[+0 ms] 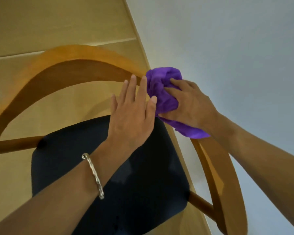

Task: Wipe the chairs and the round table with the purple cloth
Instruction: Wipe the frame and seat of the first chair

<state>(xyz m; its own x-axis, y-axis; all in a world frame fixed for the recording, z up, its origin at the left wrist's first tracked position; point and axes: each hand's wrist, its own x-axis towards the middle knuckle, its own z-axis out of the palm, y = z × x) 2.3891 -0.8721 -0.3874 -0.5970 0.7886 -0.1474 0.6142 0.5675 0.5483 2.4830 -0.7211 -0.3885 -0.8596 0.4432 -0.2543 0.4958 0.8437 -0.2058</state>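
Right hand on purple cloth, pressed to chair backrest.
Its fingers clutch the bunched cloth; left hand flat just left of it, fingers straight, released.

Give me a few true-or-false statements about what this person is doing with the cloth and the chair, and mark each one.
1. The right hand grips the crumpled purple cloth. True.
2. The cloth lies on the chair's dark padded seat. False: it is on the curved wooden backrest rail.
3. The left hand is clenched in a fist. False: its fingers are straight.
4. A silver bracelet sits on the left wrist. True.
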